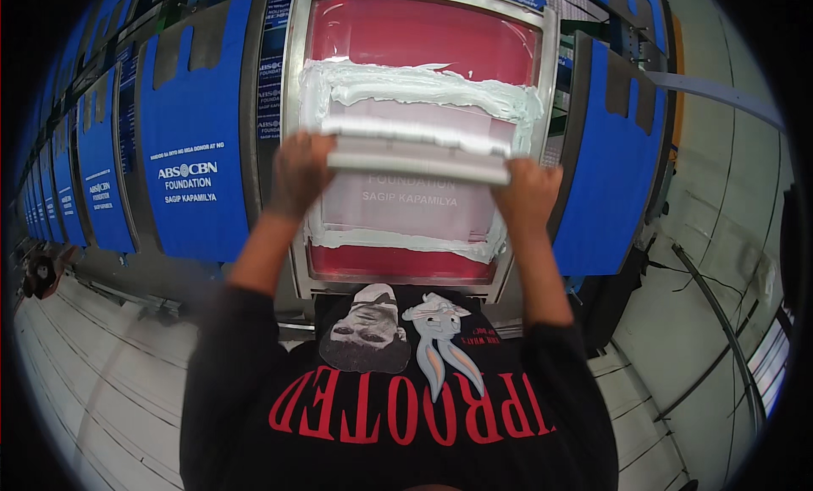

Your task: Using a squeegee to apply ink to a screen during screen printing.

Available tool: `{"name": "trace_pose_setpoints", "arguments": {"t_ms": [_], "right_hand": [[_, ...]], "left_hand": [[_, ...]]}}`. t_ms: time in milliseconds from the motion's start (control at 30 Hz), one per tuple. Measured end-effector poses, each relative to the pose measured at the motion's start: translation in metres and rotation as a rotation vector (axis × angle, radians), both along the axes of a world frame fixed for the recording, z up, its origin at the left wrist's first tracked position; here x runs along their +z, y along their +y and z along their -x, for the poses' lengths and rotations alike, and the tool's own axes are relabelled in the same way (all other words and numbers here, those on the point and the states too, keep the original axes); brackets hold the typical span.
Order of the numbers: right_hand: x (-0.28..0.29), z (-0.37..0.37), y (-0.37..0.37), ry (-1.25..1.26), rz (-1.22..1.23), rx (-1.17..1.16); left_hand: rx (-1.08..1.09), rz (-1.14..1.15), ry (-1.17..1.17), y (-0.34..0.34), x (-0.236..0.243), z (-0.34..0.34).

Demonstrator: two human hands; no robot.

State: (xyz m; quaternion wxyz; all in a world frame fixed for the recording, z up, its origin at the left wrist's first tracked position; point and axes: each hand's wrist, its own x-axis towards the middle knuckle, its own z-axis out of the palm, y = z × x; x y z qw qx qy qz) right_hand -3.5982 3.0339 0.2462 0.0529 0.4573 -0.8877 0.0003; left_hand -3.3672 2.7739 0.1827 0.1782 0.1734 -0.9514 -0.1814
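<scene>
Both my hands grip a long, pale squeegee (419,162) that lies crosswise over a printing screen. My left hand (302,173) is wrapped round its left end, and my right hand (527,190) is closed on its right end. Motion blurs the tool somewhat. The screen has a metal frame (297,68) and red areas at top and bottom. Thick white ink (432,93) is banked above the squeegee, down the sides and in a ridge near the lower edge. Pale printed lettering shows through the middle of the mesh, below the squeegee.
Blue printed bags (188,212) lie flat on boards in a row stretching left. Another blue bag (605,165) lies on a board to the right. Metal rails and a pale bar (720,93) are at the upper right. Tiled floor (110,389) shows below.
</scene>
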Motion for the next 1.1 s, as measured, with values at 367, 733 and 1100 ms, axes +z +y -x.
{"name": "trace_pose_setpoints", "arguments": {"t_ms": [367,733,1100], "right_hand": [[0.045,-0.067,0.052,-0.091,0.019,0.031],[0.005,0.025,-0.01,0.007,0.016,0.002],[0.082,0.098,-0.105,-0.328,-0.289,-0.19]], "left_hand": [[-0.01,-0.047,-0.078,0.062,0.008,-0.081],[0.029,-0.085,0.036,-0.007,0.001,0.027],[0.053,-0.309,-0.455,-0.091,0.076,0.108]]}}
